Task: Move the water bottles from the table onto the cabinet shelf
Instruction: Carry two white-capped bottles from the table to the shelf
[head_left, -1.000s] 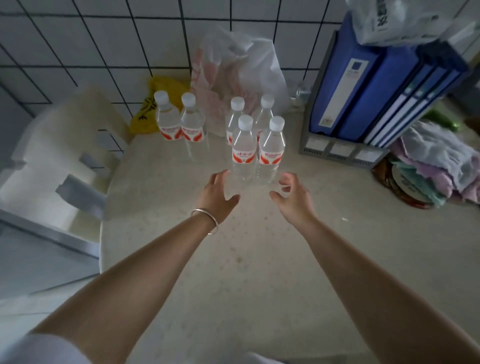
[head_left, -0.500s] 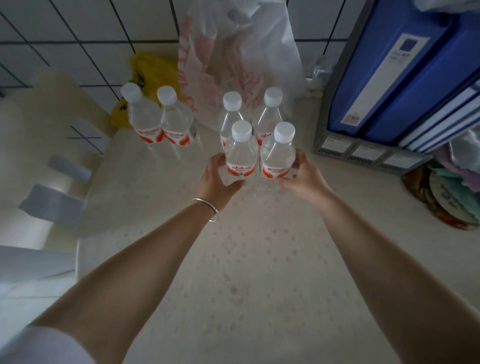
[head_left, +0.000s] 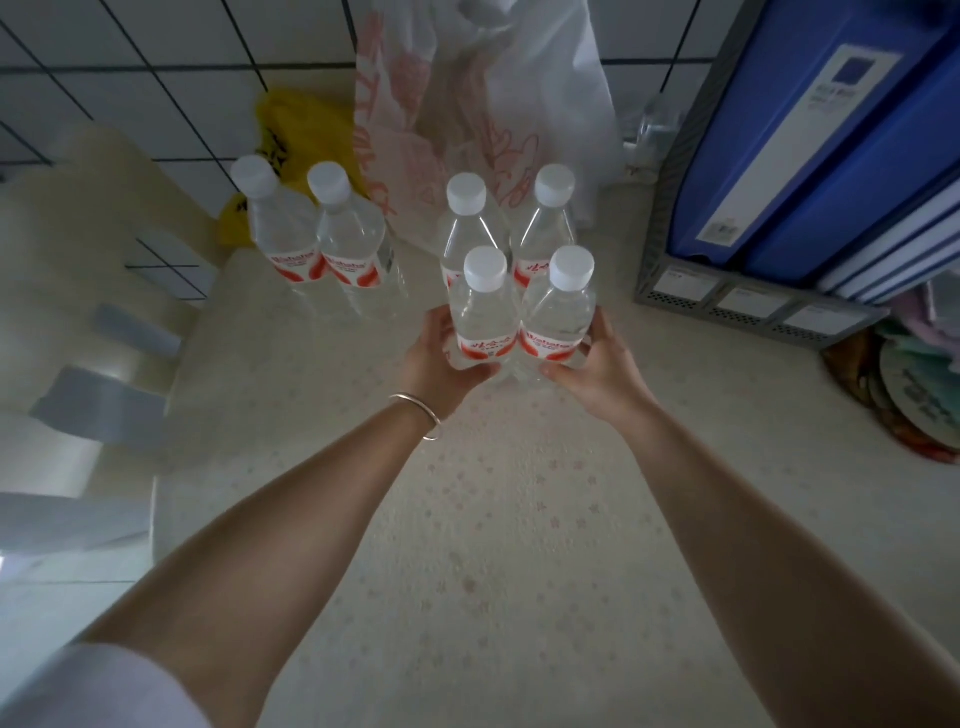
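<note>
1. Bottles: six stand on the surface (head_left: 519, 545), none shelved yet; no cabinet in view.
2. Left hand (head_left: 441, 364) curls round the front-left bottle (head_left: 483, 317) at centre frame.
3. Right hand (head_left: 597, 366) grips the front-right bottle (head_left: 558, 319).
4. Back pair (head_left: 506, 228) behind them; left pair (head_left: 317, 234) at upper left.

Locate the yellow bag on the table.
In the head view the yellow bag sits far left against the tiled wall, behind the left pair of bottles and beside the white bag.

A thin silver bangle (head_left: 422, 418) circles the left wrist; white sleeve (head_left: 88, 691).
</note>
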